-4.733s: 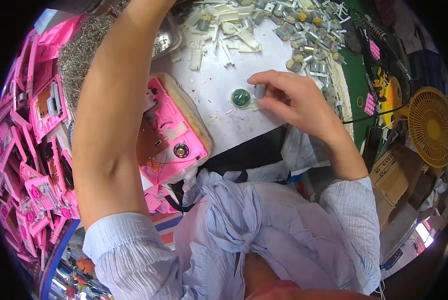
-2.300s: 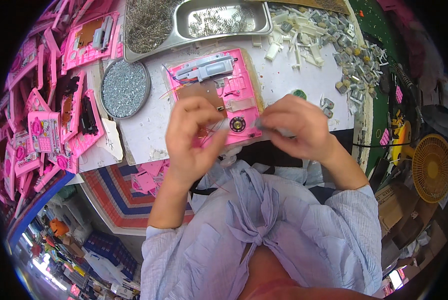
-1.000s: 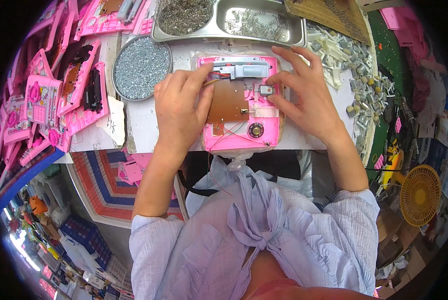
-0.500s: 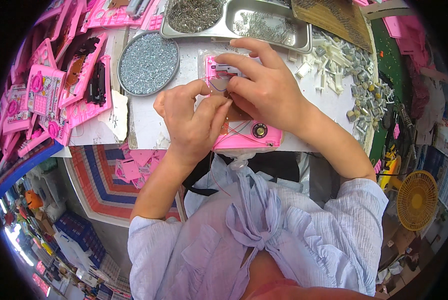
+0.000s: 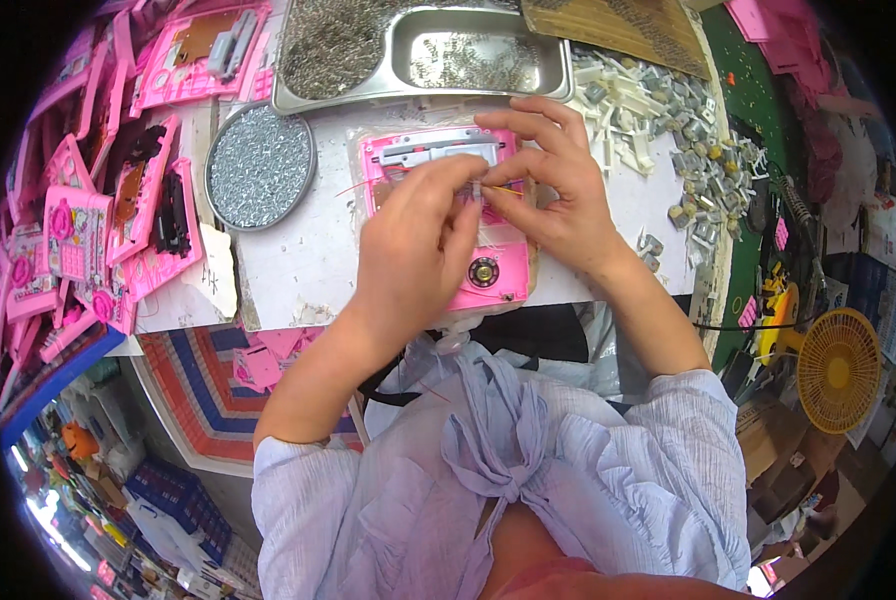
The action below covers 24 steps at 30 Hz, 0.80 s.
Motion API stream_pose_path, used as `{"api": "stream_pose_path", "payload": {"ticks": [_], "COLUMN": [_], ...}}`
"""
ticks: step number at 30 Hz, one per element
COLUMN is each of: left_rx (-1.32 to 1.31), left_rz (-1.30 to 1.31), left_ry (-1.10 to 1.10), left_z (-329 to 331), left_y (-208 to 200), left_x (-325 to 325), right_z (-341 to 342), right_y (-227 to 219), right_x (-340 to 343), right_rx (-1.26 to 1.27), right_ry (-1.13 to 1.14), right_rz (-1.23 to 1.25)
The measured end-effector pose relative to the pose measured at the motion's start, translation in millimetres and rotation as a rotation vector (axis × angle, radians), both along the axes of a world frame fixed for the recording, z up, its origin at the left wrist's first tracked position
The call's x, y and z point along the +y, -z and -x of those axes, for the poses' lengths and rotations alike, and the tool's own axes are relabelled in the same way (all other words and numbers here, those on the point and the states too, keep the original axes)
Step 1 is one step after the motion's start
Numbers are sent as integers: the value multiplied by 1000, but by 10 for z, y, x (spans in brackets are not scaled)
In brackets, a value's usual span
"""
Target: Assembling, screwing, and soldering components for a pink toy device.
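Observation:
A pink plastic toy housing point(image 5: 513, 262) lies in front of me on a clear plastic bag, with a round black speaker point(image 5: 483, 272) in its near part. Across its far part sits a grey slotted bar point(image 5: 438, 146). My left hand point(image 5: 413, 240) is over the housing's left side, thumb and fingers pinched together on something too small to make out. Opposite it, my right hand point(image 5: 558, 190) pinches a thin yellow wire point(image 5: 508, 190) between thumb and forefinger. The fingertips of both hands almost meet. A red wire point(image 5: 363, 185) sticks out to the left of my left hand.
A round dish of small screws point(image 5: 260, 168) stands left of the housing. Behind is a steel tray point(image 5: 423, 103) of springs. White and metal parts point(image 5: 703, 165) lie heaped at right. Pink housings point(image 5: 83, 245) pile up at far left. A yellow fan point(image 5: 838, 370) stands right.
My right hand has drawn back from the housing's far part, uncovering the grey bar. Both hands now meet fingertip to fingertip over the middle. The whole view has shifted slightly.

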<state>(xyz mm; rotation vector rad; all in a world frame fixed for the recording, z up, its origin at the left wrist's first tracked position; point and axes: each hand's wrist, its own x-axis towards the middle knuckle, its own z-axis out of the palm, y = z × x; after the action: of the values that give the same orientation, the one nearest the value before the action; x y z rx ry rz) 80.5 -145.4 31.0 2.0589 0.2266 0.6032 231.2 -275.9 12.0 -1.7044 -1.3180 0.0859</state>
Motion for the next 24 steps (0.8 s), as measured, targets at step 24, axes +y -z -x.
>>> {"api": "stream_pose_path", "payload": {"ticks": [24], "left_rx": [131], "left_rz": [16], "left_ry": [49], "left_z": [-118], "left_y": [-18], "left_x": [90], "right_z": [0], "right_y": [-167], "right_x": [-847], "right_rx": [-54], "right_ry": [242], "right_rz": [76]}}
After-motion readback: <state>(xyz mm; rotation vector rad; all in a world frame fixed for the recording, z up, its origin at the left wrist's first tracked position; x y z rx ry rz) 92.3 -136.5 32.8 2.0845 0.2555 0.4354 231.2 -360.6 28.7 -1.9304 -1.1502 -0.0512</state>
